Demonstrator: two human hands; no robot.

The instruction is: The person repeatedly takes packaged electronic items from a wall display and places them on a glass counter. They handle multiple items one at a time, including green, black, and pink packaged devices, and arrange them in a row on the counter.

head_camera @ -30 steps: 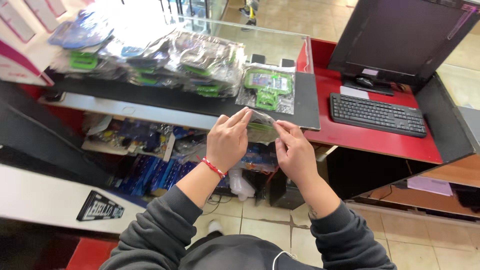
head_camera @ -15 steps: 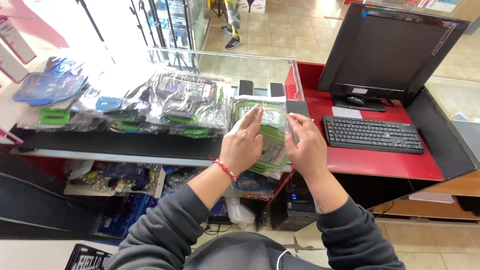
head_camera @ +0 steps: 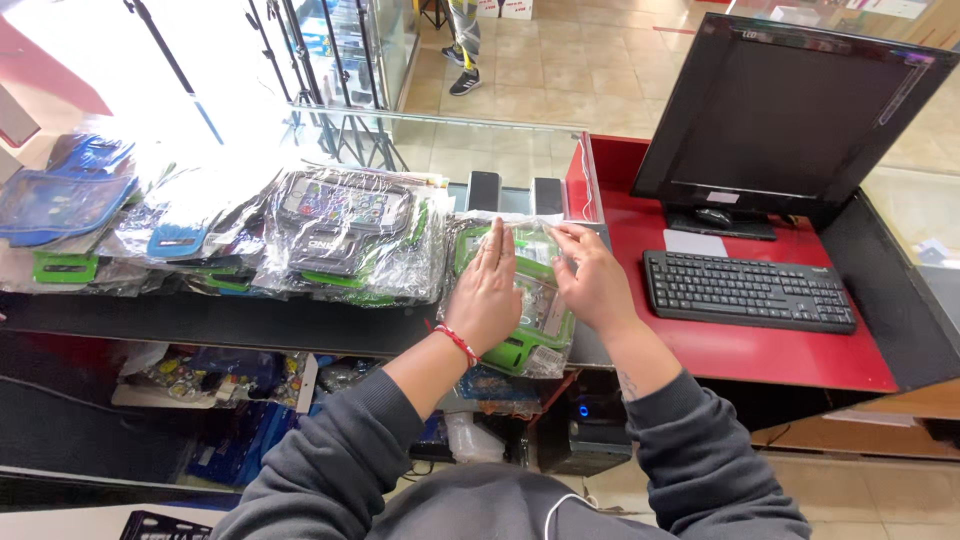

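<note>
A clear plastic bag holding green phone armbands (head_camera: 530,335) lies flat on the glass counter (head_camera: 330,325). My left hand (head_camera: 487,292) rests flat on top of the bag, fingers together and pointing away. My right hand (head_camera: 590,277) sits at the bag's right side, its fingertips pinching the bag's top edge. A red string bracelet is on my left wrist. Both arms wear grey sleeves.
Piles of bagged green and grey armbands (head_camera: 345,235) and blue ones (head_camera: 60,195) lie to the left. Two dark phones (head_camera: 515,192) stand behind the bag. A black keyboard (head_camera: 750,290) and monitor (head_camera: 790,120) sit on the red desk (head_camera: 790,355) at right. A person's legs (head_camera: 462,45) are far off.
The bag was held up in the air between both hands; now it lies on the counter. My left hand has flattened onto it, and the view has tilted up over the counter.
</note>
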